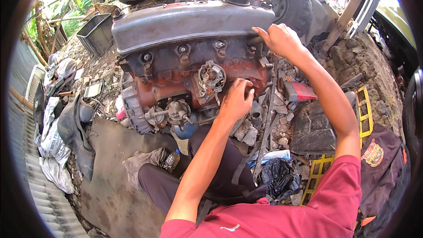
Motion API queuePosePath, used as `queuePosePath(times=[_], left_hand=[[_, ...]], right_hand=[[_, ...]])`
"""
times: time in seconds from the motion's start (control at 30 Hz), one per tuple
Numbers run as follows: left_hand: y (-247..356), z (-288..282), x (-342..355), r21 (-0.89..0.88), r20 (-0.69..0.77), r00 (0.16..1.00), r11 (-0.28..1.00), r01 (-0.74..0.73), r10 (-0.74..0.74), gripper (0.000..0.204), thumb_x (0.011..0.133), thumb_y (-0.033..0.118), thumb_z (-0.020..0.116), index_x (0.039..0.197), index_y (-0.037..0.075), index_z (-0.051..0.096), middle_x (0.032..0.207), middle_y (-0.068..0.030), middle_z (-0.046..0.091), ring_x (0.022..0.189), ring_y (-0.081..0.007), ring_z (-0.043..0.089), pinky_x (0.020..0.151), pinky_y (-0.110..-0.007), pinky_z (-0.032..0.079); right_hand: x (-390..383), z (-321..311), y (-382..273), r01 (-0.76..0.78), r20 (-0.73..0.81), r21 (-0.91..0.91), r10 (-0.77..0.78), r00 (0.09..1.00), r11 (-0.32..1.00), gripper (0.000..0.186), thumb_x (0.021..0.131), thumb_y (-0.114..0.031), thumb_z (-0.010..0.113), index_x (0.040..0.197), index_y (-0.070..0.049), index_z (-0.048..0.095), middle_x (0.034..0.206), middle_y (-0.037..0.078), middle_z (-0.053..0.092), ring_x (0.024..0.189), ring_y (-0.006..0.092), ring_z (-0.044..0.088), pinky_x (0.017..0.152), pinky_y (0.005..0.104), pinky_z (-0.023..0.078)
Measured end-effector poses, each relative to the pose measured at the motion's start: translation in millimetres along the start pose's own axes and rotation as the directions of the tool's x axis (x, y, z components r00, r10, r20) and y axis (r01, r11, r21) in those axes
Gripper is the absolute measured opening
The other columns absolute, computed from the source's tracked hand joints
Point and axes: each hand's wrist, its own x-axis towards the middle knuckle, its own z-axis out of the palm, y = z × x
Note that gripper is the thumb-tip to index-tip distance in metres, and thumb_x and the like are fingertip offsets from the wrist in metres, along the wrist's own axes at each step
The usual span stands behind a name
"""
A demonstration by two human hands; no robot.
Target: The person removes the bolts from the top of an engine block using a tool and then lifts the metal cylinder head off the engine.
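A large engine with a red-brown block [165,86] and a long grey valve cover [189,24] stands in front of me. My left hand [238,99] is at the block's side, just right of the distributor [212,78], which has its cap off and its inside bare. Its fingers are curled, and whatever lies in them is hidden. My right hand [282,39] is at the right end of the engine, below the cover's corner. The thumb points left along the cover; the other fingers are bent, their grip out of sight. Spark plugs [183,49] line the upper block.
A grey crate [96,34] stands at the far left. A flat brown sheet [119,180] covers ground beside my legs. Rubble, a black plastic bag [280,177], a red-and-grey box [298,91] and a yellow grille [365,110] lie on the right. Vehicle wheels [282,2] stand behind.
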Motion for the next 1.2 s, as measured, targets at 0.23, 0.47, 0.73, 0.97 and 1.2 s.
queuePosePath(times=[0.23, 0.47, 0.73, 0.97, 1.2], left_hand=[[2, 0, -1, 0.004, 0.034, 0.999, 1.0, 0.025, -0.026, 0.022, 0.094, 0.01, 0.066, 0.113, 0.001, 0.066, 0.115, -0.0162, 0.064, 0.106, -0.0319, 0.066, 0.092, -0.041, 0.052], [2, 1, 0, -0.006, 0.043, 0.999, 1.0, 0.029, -0.029, 0.02, 0.094, 0.01, 0.066, 0.112, 0.001, 0.066, 0.115, -0.0161, 0.064, 0.106, -0.0323, 0.066, 0.094, -0.041, 0.052], [0, -3, -4, 0.003, 0.036, 0.999, 1.0, 0.015, -0.015, 0.02, 0.093, 0.011, 0.067, 0.111, 0.001, 0.066, 0.115, -0.0155, 0.064, 0.106, -0.0314, 0.066, 0.093, -0.04, 0.052], [0, -3, -3, 0.0, 0.029, 1.0, 1.0, 0.0, 0.0, 0.021, 0.094, 0.013, 0.067, 0.11, 0.001, 0.066, 0.113, -0.0156, 0.064, 0.105, -0.032, 0.066, 0.09, -0.041, 0.052], [1, 0, -2, -0.04, 0.047, 0.999, 0.999, 0.023, -0.021, 0.02, 0.093, 0.012, 0.067, 0.11, 0.001, 0.066, 0.113, -0.0156, 0.065, 0.104, -0.0307, 0.067, 0.09, -0.04, 0.052]], right_hand=[[-21, 14, 6, 0.35, -0.204, 0.086, -0.328, 0.923, 0.933, 0.05, 0.101, -0.04, 0.058, 0.08, 0.005, 0.066, 0.08, 0.027, 0.069, 0.08, 0.0434, 0.071, 0.071, 0.0505, 0.057], [-10, 16, -9, 0.052, -0.032, 0.011, -0.052, 0.998, 0.999, 0.045, 0.1, -0.037, 0.06, 0.081, 0.004, 0.066, 0.076, 0.025, 0.069, 0.078, 0.0423, 0.071, 0.071, 0.0496, 0.058], [-23, 17, 0, 0.339, -0.09, -0.095, -0.347, 0.934, 0.936, 0.048, 0.099, -0.04, 0.059, 0.077, 0.001, 0.07, 0.082, 0.023, 0.072, 0.081, 0.0408, 0.072, 0.074, 0.0479, 0.059], [-7, 7, 2, 0.159, 0.041, -0.01, -0.159, 0.987, 0.987, 0.044, 0.097, -0.039, 0.065, 0.102, 0.005, 0.062, 0.09, 0.027, 0.071, 0.085, 0.0424, 0.072, 0.075, 0.049, 0.058], [-19, 20, 1, 0.372, -0.022, -0.182, -0.382, 0.924, 0.91, 0.031, 0.098, -0.026, 0.064, 0.107, 0.003, 0.061, 0.083, 0.02, 0.072, 0.076, 0.036, 0.074, 0.068, 0.0454, 0.06]])
